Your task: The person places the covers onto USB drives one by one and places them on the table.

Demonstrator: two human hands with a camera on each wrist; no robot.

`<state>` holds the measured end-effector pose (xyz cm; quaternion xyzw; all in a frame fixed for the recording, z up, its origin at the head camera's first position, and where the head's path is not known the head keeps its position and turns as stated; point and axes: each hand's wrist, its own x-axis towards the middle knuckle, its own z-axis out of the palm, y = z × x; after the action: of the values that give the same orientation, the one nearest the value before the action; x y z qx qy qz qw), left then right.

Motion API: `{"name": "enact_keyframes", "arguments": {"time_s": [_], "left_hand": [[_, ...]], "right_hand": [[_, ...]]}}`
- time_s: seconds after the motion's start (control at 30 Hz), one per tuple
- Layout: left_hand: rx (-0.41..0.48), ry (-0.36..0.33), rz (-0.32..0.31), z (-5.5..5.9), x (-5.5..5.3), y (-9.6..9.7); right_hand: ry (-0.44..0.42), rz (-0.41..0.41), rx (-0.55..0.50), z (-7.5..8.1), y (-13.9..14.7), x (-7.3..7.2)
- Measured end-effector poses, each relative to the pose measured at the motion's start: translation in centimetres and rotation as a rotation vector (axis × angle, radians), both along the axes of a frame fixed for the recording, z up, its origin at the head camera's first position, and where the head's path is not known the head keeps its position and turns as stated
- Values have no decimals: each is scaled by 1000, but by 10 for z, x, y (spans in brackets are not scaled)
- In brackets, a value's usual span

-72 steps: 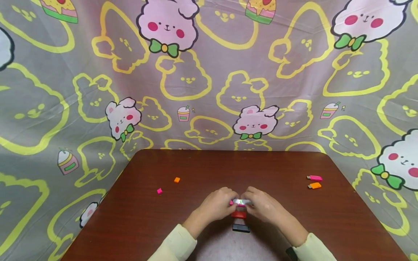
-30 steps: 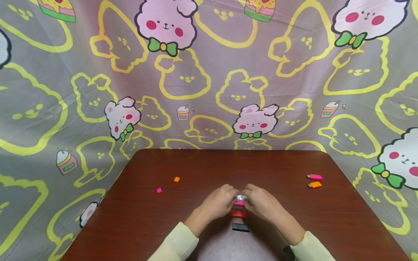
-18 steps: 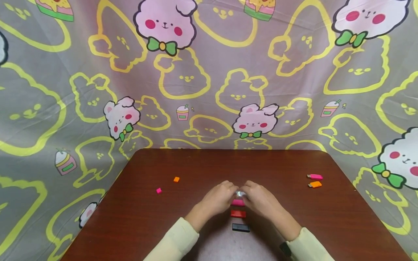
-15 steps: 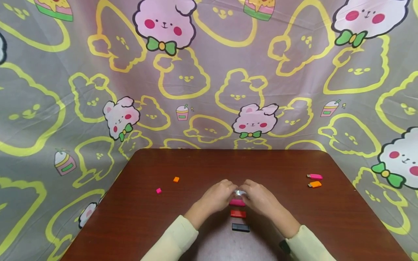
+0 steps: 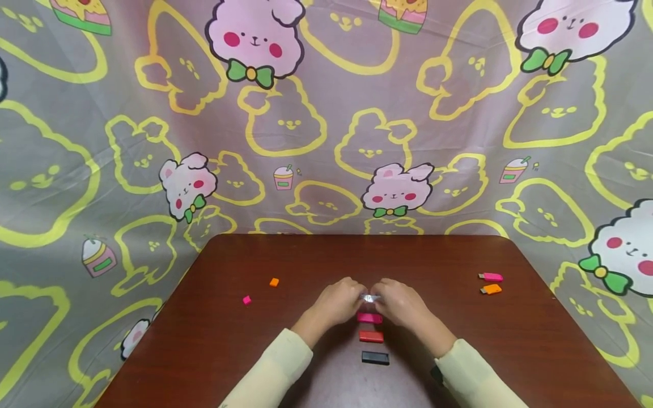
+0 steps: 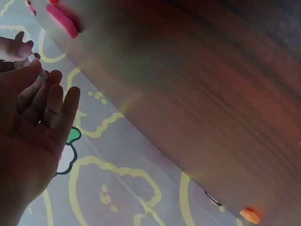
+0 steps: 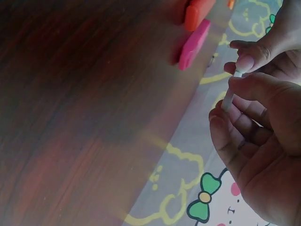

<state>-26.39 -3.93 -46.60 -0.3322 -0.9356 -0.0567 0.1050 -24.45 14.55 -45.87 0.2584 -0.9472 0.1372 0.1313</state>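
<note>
Both hands meet over the middle of the table and pinch a small flat white stick (image 5: 369, 298), which shines in the head view. My left hand (image 5: 339, 300) holds its left end and my right hand (image 5: 400, 303) its right end. In the left wrist view the white stick (image 6: 43, 74) shows between thumb and fingertips; in the right wrist view the white stick (image 7: 229, 99) is partly hidden by the fingers. Its exact kind cannot be told. Toward me lie a pink USB stick (image 5: 369, 318), a red stick (image 5: 371, 336) and a black stick (image 5: 375, 358) in a row.
Off to the left on the brown table (image 5: 229, 351) lie an orange cap (image 5: 274, 282) and a pink cap (image 5: 247, 300). At the right are a pink USB stick (image 5: 492, 277) and an orange USB stick (image 5: 491, 289), metal plugs bare. A patterned curtain (image 5: 326, 170) hangs behind.
Both hands have moved away from me and slightly left, carrying the white stick between them. The pink stick in the row, partly covered before, now shows more fully.
</note>
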Motion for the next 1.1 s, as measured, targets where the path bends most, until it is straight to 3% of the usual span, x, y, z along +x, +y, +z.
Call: {"name": "enact_keyframes", "arguments": {"time_s": [0.27, 0.63, 1.1], "left_hand": [[-73, -32, 49, -4, -8, 4], [-120, -80, 60, -11, -14, 8], [-137, -44, 71, -18, -17, 10]], "right_hand": [[-45, 14, 24, -6, -3, -12], [-166, 4, 70, -12, -9, -22], [-235, -12, 133, -17, -13, -30]]}}
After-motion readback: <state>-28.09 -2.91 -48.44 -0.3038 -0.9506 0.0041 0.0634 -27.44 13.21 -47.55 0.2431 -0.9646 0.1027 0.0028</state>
